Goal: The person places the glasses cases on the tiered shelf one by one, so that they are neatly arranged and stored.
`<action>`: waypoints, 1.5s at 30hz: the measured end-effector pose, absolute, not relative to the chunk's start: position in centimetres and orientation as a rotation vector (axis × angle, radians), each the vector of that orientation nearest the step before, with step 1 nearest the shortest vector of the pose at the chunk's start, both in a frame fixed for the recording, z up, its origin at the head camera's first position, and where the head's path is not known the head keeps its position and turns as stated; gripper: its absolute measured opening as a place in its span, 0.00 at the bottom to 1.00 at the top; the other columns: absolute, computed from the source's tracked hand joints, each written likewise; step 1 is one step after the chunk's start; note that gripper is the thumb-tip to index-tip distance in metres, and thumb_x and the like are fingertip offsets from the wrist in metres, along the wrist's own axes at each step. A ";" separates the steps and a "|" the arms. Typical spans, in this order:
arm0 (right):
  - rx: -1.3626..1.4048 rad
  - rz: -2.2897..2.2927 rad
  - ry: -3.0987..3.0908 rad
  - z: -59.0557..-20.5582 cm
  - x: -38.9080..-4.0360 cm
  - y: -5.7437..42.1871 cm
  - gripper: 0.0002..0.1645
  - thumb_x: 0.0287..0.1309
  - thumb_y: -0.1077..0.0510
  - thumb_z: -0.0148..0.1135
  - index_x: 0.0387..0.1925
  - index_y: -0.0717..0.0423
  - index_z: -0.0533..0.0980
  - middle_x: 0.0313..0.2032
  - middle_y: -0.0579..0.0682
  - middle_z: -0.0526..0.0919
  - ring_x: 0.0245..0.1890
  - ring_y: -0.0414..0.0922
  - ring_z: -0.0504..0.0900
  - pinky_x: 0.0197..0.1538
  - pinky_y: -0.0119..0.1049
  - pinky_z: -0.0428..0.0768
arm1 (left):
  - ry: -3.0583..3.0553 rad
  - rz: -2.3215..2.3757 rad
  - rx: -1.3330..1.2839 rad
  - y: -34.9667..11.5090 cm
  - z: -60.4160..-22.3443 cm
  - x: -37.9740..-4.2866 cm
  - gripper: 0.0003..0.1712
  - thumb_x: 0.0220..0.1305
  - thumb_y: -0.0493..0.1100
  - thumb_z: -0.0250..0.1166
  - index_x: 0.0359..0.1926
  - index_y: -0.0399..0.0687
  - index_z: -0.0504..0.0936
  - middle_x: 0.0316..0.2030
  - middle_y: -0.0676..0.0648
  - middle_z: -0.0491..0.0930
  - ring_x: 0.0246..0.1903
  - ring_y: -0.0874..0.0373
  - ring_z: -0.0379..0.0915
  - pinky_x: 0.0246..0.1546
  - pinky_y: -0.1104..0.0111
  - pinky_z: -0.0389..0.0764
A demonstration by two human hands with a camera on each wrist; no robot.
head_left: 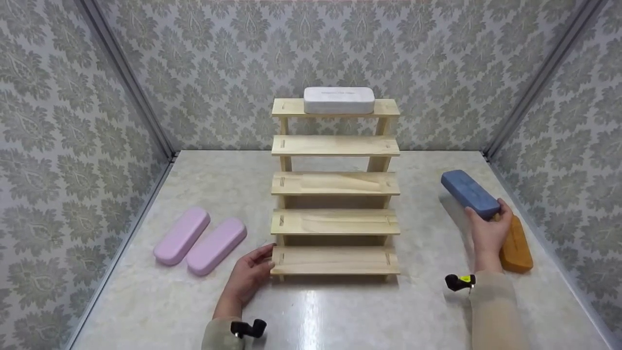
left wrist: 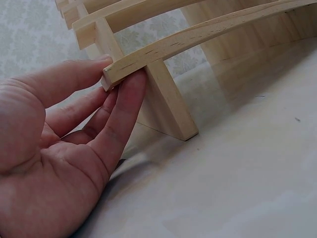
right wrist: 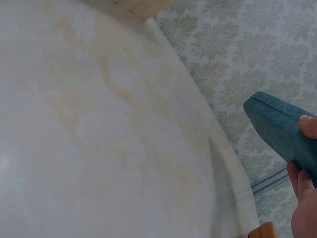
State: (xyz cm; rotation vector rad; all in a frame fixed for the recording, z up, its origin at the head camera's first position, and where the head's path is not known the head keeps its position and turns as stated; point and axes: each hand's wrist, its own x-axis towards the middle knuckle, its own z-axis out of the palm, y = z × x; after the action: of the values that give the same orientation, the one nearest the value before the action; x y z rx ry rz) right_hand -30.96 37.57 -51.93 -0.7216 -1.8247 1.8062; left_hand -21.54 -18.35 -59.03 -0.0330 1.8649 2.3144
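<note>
A stepped wooden rack [head_left: 335, 221] with several shelves stands mid-table. My left hand [head_left: 249, 274] grips the left end of its lowest shelf; in the left wrist view the thumb lies on top of the board [left wrist: 163, 47] and fingers reach beneath it. Over at the right, my right hand [head_left: 491, 238] holds a blue glasses case [head_left: 469, 193] by its near end, thumb on one side and fingers on the other. The blue case [right wrist: 280, 124] is tilted and raised off the table. An orange-brown case [head_left: 516, 248] lies beside that hand, partly hidden by it.
On the top shelf sits a white case [head_left: 339, 100]. Two pink cases [head_left: 216, 246] lie side by side on the table left of the rack. Patterned walls [head_left: 311, 53] enclose the marbled table [head_left: 423, 301] at the back and both sides.
</note>
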 end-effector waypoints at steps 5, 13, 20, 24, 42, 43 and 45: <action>-0.600 1.863 -1.691 -50.3 -31.1 37.2 0.52 0.56 0.70 0.71 0.77 0.45 0.57 0.78 0.50 0.56 0.75 0.47 0.62 0.74 0.36 0.71 | 1.823 2.345 -0.048 -18.2 -58.9 -21.4 0.35 0.65 0.28 0.63 0.72 0.28 0.66 0.58 0.48 0.80 0.54 0.61 0.77 0.51 0.72 0.84; -0.516 1.906 -1.600 -48.0 -30.8 36.6 0.50 0.54 0.73 0.71 0.74 0.44 0.62 0.72 0.47 0.62 0.71 0.51 0.69 0.63 0.27 0.79 | 1.813 2.339 -0.054 -18.2 -59.0 -21.5 0.35 0.65 0.27 0.64 0.73 0.30 0.66 0.60 0.45 0.79 0.55 0.59 0.77 0.52 0.71 0.84; -0.429 1.854 -1.600 -46.0 -30.5 35.8 0.49 0.53 0.73 0.72 0.73 0.46 0.65 0.75 0.52 0.63 0.71 0.53 0.69 0.73 0.42 0.73 | 1.834 2.326 -0.051 -18.2 -58.9 -21.5 0.35 0.65 0.28 0.64 0.73 0.31 0.67 0.61 0.44 0.79 0.55 0.59 0.77 0.52 0.71 0.84; -0.383 1.870 -1.573 -44.9 -30.2 35.5 0.49 0.52 0.75 0.71 0.73 0.47 0.65 0.76 0.52 0.64 0.71 0.53 0.69 0.72 0.43 0.74 | 1.835 2.326 -0.040 -18.2 -58.9 -21.6 0.35 0.65 0.27 0.64 0.72 0.30 0.67 0.59 0.44 0.79 0.54 0.59 0.78 0.52 0.71 0.84; -0.092 2.054 -1.436 -41.2 -28.6 33.7 0.41 0.53 0.79 0.67 0.67 0.56 0.69 0.63 0.51 0.72 0.62 0.48 0.73 0.49 0.24 0.85 | 1.854 2.307 -0.043 -18.3 -59.0 -21.6 0.36 0.65 0.29 0.65 0.73 0.30 0.66 0.61 0.42 0.79 0.55 0.61 0.78 0.52 0.71 0.84; -0.075 2.068 -1.431 -41.0 -28.5 33.6 0.41 0.53 0.80 0.67 0.67 0.56 0.70 0.63 0.51 0.72 0.61 0.48 0.73 0.48 0.24 0.85 | 1.860 2.304 -0.042 -18.3 -59.0 -21.6 0.36 0.65 0.29 0.65 0.72 0.30 0.66 0.62 0.42 0.79 0.55 0.61 0.78 0.53 0.71 0.84; -0.040 2.095 -1.423 -40.7 -28.5 33.4 0.40 0.54 0.81 0.65 0.66 0.56 0.70 0.62 0.50 0.72 0.60 0.48 0.74 0.48 0.25 0.85 | 1.872 2.297 -0.037 -18.4 -58.9 -21.6 0.36 0.65 0.30 0.65 0.73 0.30 0.66 0.62 0.41 0.78 0.55 0.61 0.78 0.53 0.71 0.84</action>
State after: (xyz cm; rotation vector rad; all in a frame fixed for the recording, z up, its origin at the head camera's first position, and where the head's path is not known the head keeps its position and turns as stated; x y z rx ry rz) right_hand -28.46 33.44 -40.70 -0.0401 -1.4235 2.0951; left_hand -21.60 -18.36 -58.93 -0.0373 1.8718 2.2966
